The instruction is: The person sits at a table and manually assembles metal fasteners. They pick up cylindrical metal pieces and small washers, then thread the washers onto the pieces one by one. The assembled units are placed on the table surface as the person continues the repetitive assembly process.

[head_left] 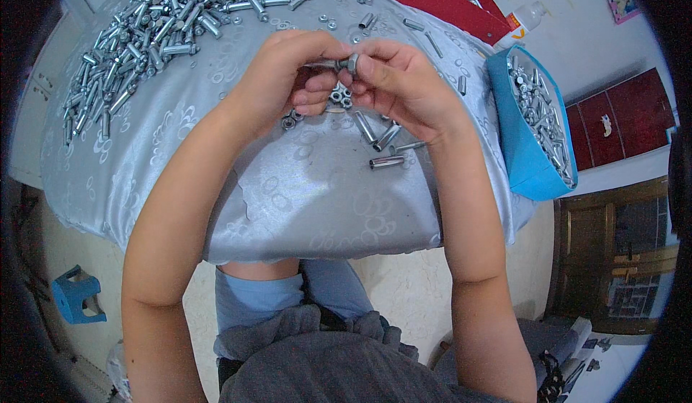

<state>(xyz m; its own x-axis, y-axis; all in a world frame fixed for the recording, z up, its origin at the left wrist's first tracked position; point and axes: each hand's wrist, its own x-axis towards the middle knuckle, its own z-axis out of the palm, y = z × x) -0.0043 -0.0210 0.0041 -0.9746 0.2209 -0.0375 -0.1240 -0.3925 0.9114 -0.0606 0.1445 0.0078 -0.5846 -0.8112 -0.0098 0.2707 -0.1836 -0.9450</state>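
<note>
Your left hand (288,68) clamped on bolt (328,64), your right hand (405,78) pinching nut (352,63) at bolt's end; all toward twelve o'clock, over tablecloth (303,187). Metal likely stiff, light, slightly slippery: hold bolt lengthwise, nut by flat sides.

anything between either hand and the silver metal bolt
Nothing visible: the left hand and the right hand both grip the silver metal bolt near its hexagonal end. The loose silver hex nuts lie on the shiny grey tablecloth, not in between.

Metal fastener (352,63), satiny cloth tablecloth (324,208)
Sleeves (387,162) are smooth, glossy metal; nuts (336,96), shiny metal; blue bin (517,140), matt.
</note>
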